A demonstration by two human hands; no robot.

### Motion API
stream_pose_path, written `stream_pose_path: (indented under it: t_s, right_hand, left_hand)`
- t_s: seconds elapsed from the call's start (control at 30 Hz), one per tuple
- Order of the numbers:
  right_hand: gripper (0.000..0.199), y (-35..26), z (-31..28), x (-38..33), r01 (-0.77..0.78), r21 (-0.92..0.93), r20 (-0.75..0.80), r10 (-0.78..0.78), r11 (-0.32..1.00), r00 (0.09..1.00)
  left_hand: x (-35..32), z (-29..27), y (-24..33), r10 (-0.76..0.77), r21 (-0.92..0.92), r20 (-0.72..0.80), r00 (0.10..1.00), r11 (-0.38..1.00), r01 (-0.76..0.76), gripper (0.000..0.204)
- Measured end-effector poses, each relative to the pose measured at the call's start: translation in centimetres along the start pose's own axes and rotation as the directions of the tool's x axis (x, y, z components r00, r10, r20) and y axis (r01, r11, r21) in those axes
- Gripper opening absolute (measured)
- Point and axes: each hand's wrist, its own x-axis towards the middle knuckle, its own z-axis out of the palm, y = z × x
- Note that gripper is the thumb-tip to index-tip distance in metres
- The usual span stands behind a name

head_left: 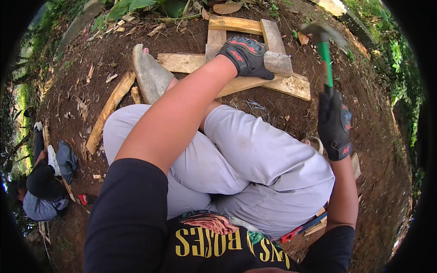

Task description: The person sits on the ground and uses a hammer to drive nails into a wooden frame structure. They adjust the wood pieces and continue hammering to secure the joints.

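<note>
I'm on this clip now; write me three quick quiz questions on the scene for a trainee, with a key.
1. Which hand holds the hammer: A) left, B) right, C) both?
2. True or false: the left hand is bare.
3. Fill in: the loose nails lie on the ____, between the wooden frame and the person's legs.

Key:
1. B: the right hand is closed round it.
2. False: it wears a dark glove.
3. Soil.
</note>
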Motion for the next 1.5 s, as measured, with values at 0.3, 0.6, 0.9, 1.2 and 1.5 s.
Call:
stream_pose_path:
  t_s: [0.3,0.6,0.9,1.2,1.5]
  right_hand:
    - [0.036,-4.5,-5.7,4.9,-0.259,0.415,-0.121,0.335,0.872,0.934]
    - [0.026,-5.2,-5.6,4.7,-0.342,0.137,0.003,0.344,0.93,0.939]
    - [0.026,-3.7,-1.5,3.0,-0.166,-0.127,0.129,0.183,0.978,0.975]
    - [0.036,-1.8,1.6,-0.2,0.012,-0.183,0.224,0.029,0.983,0.974]
    - [0.036,-3.0,0.8,1.0,0.028,-0.195,0.266,0.025,0.98,0.964]
  left_hand:
    - [-0.9,0.2,-1.3,-0.062,-0.018,0.011,0.998,0.998,0.062,0.087]
    - [-1.0,0.2,-1.4,-0.041,-0.004,-0.03,0.999,0.999,0.041,0.088]
    - [-0.2,0.7,-1.4,-0.012,0.028,-0.006,1.0,1.0,0.012,0.085]
    - [-0.5,0.3,-1.1,0.017,0.008,0.006,1.0,1.0,-0.017,0.083]
    - [-0.2,0.3,-1.2,0.018,-0.02,-0.016,1.0,1.0,-0.019,0.084]
